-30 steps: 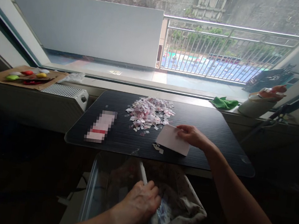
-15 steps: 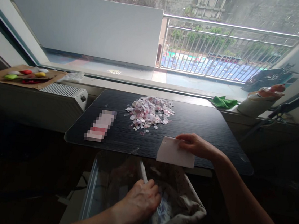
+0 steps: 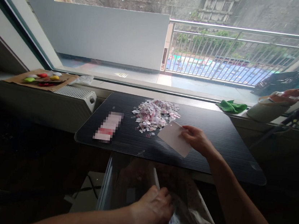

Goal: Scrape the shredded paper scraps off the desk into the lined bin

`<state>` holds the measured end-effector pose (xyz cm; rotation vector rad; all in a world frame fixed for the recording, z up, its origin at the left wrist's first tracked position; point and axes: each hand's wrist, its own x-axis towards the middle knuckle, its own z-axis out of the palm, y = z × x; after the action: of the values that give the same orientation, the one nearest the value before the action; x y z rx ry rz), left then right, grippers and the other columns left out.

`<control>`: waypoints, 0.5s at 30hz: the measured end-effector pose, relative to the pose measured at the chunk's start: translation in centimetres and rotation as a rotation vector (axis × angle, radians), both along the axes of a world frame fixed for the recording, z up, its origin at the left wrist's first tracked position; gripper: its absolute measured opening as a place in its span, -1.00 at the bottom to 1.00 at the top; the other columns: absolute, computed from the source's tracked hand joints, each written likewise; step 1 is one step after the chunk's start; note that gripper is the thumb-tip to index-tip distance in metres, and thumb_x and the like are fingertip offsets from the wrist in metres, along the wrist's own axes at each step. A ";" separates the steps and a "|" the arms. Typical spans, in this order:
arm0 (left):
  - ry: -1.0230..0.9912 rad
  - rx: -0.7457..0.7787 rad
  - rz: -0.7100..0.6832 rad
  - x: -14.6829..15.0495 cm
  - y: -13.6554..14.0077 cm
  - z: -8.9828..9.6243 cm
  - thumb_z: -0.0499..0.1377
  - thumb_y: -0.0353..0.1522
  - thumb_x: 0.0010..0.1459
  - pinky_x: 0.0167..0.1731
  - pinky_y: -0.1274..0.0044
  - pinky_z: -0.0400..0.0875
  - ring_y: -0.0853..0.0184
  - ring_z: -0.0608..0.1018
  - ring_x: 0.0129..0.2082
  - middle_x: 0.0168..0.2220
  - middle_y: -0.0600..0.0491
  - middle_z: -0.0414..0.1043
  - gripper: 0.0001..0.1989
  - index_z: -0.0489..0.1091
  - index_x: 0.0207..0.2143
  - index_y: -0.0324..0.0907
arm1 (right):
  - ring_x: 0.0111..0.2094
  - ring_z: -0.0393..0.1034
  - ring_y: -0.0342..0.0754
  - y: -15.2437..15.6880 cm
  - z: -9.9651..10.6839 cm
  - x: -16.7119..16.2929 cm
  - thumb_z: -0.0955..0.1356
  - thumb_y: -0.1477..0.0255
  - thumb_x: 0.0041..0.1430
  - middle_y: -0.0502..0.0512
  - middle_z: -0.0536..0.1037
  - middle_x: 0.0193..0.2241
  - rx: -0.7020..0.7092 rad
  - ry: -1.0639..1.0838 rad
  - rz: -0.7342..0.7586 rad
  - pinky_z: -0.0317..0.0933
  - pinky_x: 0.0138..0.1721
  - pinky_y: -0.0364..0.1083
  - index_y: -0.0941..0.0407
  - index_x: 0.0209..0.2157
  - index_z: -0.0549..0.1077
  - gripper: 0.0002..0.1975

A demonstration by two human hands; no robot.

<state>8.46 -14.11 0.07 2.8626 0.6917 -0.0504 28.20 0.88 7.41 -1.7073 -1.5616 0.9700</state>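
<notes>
My right hand (image 3: 194,137) is closed on a white scraper (image 3: 175,138), a flat card-like piece with a small hole near one corner. The scraper is tilted over the dark tabletop (image 3: 212,134), its left corner near a heap of small paper scraps (image 3: 156,114). Below the table's front edge, my left hand (image 3: 155,207) is closed at the pale rim of a clear plastic box (image 3: 104,182). Beside that hand a light cloth bag (image 3: 200,216) hangs open with paper scraps inside. My left fingertips are hidden from view.
A blurred-out pinkish slip (image 3: 108,127) lies on the table's left side. Behind stand a radiator (image 3: 80,98) and a brown sheet (image 3: 33,81) bearing coloured items. A green cloth (image 3: 232,106) and a pale container (image 3: 266,108) rest on the sill at right.
My right hand has moved the scraper up from the table's front edge toward the paper heap, and it has turned. My left hand keeps its hold. The whole view has shifted slightly.
</notes>
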 end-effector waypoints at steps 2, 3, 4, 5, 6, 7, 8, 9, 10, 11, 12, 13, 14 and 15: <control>0.026 -0.001 -0.016 0.4 0.2 0.1 0.06 -0.45 0.26 -0.32 0.36 0.30 0.19 0.40 -0.24 -0.33 -0.02 0.38 -0.88 0.36 -0.33 -0.28 | -0.41 0.44 -0.07 0.8 -0.5 -0.8 0.30 0.43 0.03 0.16 0.61 -0.32 -0.001 -0.024 -0.023 0.27 -0.45 -0.18 0.23 -0.08 0.51 -0.60; 0.045 -0.010 -0.022 0.5 0.3 0.3 0.06 -0.45 0.26 -0.34 0.37 0.30 0.19 0.40 -0.24 -0.34 -0.03 0.38 -0.87 0.36 -0.34 -0.28 | -0.41 0.44 -0.06 1.2 -0.7 -1.2 0.29 0.43 0.03 0.17 0.61 -0.31 -0.001 -0.046 -0.036 0.27 -0.45 -0.18 0.23 -0.07 0.51 -0.60; 0.061 -0.018 -0.024 0.6 0.3 0.5 0.05 -0.46 0.27 -0.36 0.37 0.29 0.19 0.41 -0.25 -0.35 -0.03 0.38 -0.86 0.36 -0.34 -0.29 | -0.40 0.44 -0.06 1.5 -1.0 -1.5 0.29 0.44 0.03 0.17 0.61 -0.29 0.000 -0.069 -0.046 0.27 -0.44 -0.18 0.22 -0.07 0.51 -0.59; 0.073 -0.026 -0.026 0.7 0.4 0.7 0.05 -0.46 0.26 -0.38 0.38 0.29 0.19 0.41 -0.26 -0.35 -0.03 0.37 -0.86 0.36 -0.35 -0.29 | -0.39 0.45 -0.05 1.7 -1.2 -1.9 0.28 0.45 0.03 0.18 0.61 -0.28 0.002 -0.090 -0.053 0.27 -0.44 -0.18 0.22 -0.06 0.51 -0.59; 0.077 -0.029 -0.028 0.7 0.4 0.9 0.06 -0.47 0.26 -0.39 0.38 0.28 0.19 0.41 -0.26 -0.35 -0.03 0.37 -0.87 0.37 -0.35 -0.29 | -0.38 0.45 -0.05 1.8 -1.4 -2.3 0.28 0.46 0.03 0.18 0.60 -0.27 0.003 -0.102 -0.047 0.27 -0.44 -0.18 0.22 -0.07 0.51 -0.59; 0.072 -0.026 -0.030 0.7 0.4 0.9 0.06 -0.47 0.25 -0.40 0.38 0.28 0.19 0.41 -0.26 -0.35 -0.03 0.37 -0.88 0.37 -0.35 -0.29 | -0.39 0.45 -0.05 1.8 -1.6 -2.6 0.28 0.47 0.03 0.17 0.60 -0.28 0.000 -0.103 -0.026 0.26 -0.45 -0.18 0.22 -0.08 0.52 -0.60; 0.061 -0.018 -0.030 0.6 0.4 0.9 0.07 -0.47 0.24 -0.40 0.39 0.27 0.19 0.40 -0.27 -0.35 -0.03 0.37 -0.89 0.36 -0.35 -0.29 | -0.40 0.45 -0.06 1.8 -1.6 -2.9 0.28 0.47 0.02 0.16 0.61 -0.30 -0.013 -0.093 0.006 0.26 -0.46 -0.19 0.22 -0.10 0.52 -0.62; 0.046 -0.006 -0.031 0.6 0.4 0.8 0.08 -0.47 0.24 -0.39 0.39 0.27 0.20 0.40 -0.27 -0.36 -0.03 0.37 -0.89 0.36 -0.35 -0.29 | -0.42 0.44 -0.06 1.7 -1.6 -3.2 0.29 0.48 0.02 0.14 0.61 -0.33 -0.031 -0.074 0.043 0.25 -0.48 -0.20 0.21 -0.12 0.53 -0.63; 0.030 0.008 -0.032 0.5 0.3 0.6 0.08 -0.47 0.24 -0.39 0.39 0.27 0.20 0.40 -0.26 -0.36 -0.03 0.37 -0.90 0.36 -0.34 -0.29 | -0.44 0.44 -0.08 1.6 -1.5 -3.4 0.29 0.48 0.01 0.12 0.60 -0.36 -0.050 -0.051 0.076 0.24 -0.50 -0.21 0.21 -0.15 0.54 -0.65; 0.011 0.024 -0.033 0.5 0.3 0.3 0.09 -0.47 0.23 -0.38 0.39 0.27 0.19 0.39 -0.26 -0.36 -0.03 0.37 -0.91 0.36 -0.34 -0.29 | -0.45 0.43 -0.08 1.6 -1.4 -3.5 0.29 0.49 0.01 0.10 0.60 -0.38 -0.065 -0.033 0.095 0.24 -0.51 -0.21 0.20 -0.16 0.55 -0.66; -0.010 0.039 -0.032 0.4 0.2 -0.1 0.09 -0.46 0.23 -0.38 0.39 0.27 0.19 0.39 -0.26 -0.37 -0.04 0.36 -0.91 0.36 -0.35 -0.28 | -0.46 0.43 -0.09 1.5 -1.3 -3.5 0.29 0.49 0.01 0.09 0.60 -0.39 -0.072 -0.024 0.095 0.24 -0.51 -0.22 0.20 -0.17 0.55 -0.67; -0.030 0.052 -0.031 0.4 0.1 -0.4 0.09 -0.46 0.23 -0.38 0.39 0.27 0.19 0.39 -0.27 -0.37 -0.03 0.36 -0.91 0.36 -0.35 -0.28 | -0.45 0.43 -0.09 1.6 -1.2 -3.5 0.29 0.49 0.01 0.09 0.60 -0.39 -0.069 -0.023 0.077 0.24 -0.50 -0.22 0.20 -0.17 0.55 -0.66; -0.049 0.065 -0.026 0.4 0.1 -0.7 0.09 -0.46 0.22 -0.37 0.38 0.27 0.19 0.39 -0.27 -0.38 -0.03 0.35 -0.91 0.35 -0.35 -0.28 | -0.44 0.43 -0.09 1.7 -1.1 -3.4 0.29 0.49 0.01 0.09 0.60 -0.38 -0.060 -0.029 0.049 0.25 -0.49 -0.21 0.20 -0.16 0.55 -0.66; -0.065 0.076 -0.018 0.4 0.1 -0.9 0.09 -0.45 0.22 -0.37 0.38 0.27 0.19 0.39 -0.28 -0.39 -0.02 0.35 -0.91 0.35 -0.35 -0.28 | -0.43 0.44 -0.08 1.9 -1.1 -3.4 0.29 0.49 0.01 0.11 0.60 -0.37 -0.053 -0.038 0.023 0.25 -0.48 -0.21 0.21 -0.14 0.54 -0.64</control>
<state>8.83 -14.04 -0.82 2.9280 0.6686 0.0670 24.84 2.76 6.27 -1.7573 -1.5962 1.0046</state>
